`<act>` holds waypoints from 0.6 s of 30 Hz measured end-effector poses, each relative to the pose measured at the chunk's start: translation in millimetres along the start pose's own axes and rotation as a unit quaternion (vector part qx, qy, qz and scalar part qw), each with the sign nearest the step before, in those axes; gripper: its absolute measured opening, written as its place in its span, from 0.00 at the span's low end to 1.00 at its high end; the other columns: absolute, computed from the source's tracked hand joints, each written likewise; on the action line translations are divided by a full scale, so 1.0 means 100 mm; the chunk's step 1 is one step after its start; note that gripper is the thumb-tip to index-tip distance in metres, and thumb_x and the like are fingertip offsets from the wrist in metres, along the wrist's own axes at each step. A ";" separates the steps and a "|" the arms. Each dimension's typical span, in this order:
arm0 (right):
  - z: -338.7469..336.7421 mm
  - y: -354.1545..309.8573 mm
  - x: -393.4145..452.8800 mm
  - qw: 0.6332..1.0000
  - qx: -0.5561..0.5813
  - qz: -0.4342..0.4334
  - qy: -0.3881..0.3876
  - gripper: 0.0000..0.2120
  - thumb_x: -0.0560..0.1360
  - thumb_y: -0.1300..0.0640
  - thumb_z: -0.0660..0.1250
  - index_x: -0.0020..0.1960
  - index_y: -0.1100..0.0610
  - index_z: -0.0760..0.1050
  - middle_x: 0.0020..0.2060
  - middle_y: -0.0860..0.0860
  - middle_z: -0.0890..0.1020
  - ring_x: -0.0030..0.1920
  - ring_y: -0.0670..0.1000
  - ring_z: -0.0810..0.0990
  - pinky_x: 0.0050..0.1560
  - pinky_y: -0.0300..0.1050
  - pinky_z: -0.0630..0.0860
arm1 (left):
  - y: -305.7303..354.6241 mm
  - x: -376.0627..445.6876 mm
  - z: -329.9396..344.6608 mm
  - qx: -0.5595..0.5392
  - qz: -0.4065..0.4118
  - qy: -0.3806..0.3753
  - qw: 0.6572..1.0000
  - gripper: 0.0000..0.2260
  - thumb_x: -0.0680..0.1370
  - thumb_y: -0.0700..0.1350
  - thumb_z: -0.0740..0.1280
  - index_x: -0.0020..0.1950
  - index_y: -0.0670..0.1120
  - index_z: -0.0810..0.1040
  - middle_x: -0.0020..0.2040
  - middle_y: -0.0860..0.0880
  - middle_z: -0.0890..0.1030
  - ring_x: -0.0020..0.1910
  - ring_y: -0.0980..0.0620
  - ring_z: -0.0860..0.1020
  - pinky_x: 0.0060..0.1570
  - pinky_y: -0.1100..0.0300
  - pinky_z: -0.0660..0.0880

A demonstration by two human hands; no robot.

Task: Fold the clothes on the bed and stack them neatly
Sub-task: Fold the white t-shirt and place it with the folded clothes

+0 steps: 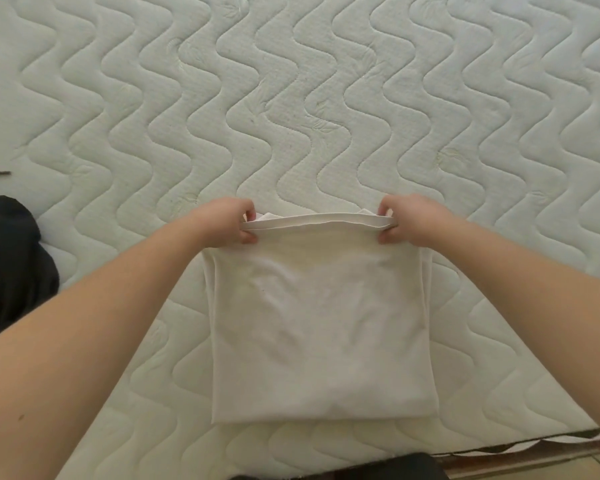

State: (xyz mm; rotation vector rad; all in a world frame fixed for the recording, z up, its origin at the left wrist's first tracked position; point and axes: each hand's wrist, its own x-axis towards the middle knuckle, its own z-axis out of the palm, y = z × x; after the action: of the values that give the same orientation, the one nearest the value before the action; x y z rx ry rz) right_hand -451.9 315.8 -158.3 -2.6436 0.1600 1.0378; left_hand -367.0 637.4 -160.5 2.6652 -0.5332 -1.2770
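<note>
Firmly, both hands, left hand (pixel 234 221) and right hand (pixel 400 221), pinch the far corners of a soft, light white shirt (pixel 321 323) near the bed's (pixel 291 98) front edge; it likely droops unless held there.

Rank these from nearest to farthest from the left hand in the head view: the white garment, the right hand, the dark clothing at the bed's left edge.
1. white garment: its far edge is pinched in the left hand.
2. right hand: across that edge, gripping the opposite corner.
3. dark clothing: far left on the mattress, apart from both hands.
</note>
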 end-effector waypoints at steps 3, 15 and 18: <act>-0.17 -0.07 -0.26 1.000 -0.005 -0.006 -0.005 0.09 0.72 0.49 0.74 0.50 0.50 0.81 0.42 0.49 0.81 0.50 0.54 0.79 0.37 0.42 0.69 | 0.09 -0.29 -0.18 -0.003 0.017 -0.002 1.000 0.08 0.74 0.51 0.74 0.52 0.56 0.79 0.48 0.56 0.81 0.46 0.51 0.76 0.42 0.58 0.69; -1.87 -0.69 -1.99 0.969 0.038 -0.066 0.234 0.05 0.72 0.48 0.72 0.37 0.44 0.81 0.28 0.46 0.76 0.35 0.44 0.74 0.32 0.42 0.68 | 0.56 -2.32 -1.76 0.048 0.092 0.214 0.971 0.04 0.74 0.52 0.72 0.41 0.57 0.79 0.32 0.58 0.77 0.35 0.60 0.74 0.33 0.59 0.68; -1.92 -0.72 -2.10 0.942 0.009 -0.105 0.319 0.04 0.75 0.51 0.69 0.44 0.46 0.83 0.30 0.52 0.79 0.35 0.54 0.76 0.37 0.49 0.75 | 0.54 -2.45 -1.90 0.058 0.114 0.292 0.948 0.04 0.73 0.52 0.74 0.44 0.58 0.81 0.34 0.59 0.78 0.36 0.63 0.73 0.33 0.62 0.68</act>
State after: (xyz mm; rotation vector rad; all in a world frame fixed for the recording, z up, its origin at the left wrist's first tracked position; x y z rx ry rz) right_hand -466.6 323.3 135.2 -2.8030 0.0184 0.0878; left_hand -375.1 673.2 151.7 2.7757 -0.8002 -0.3666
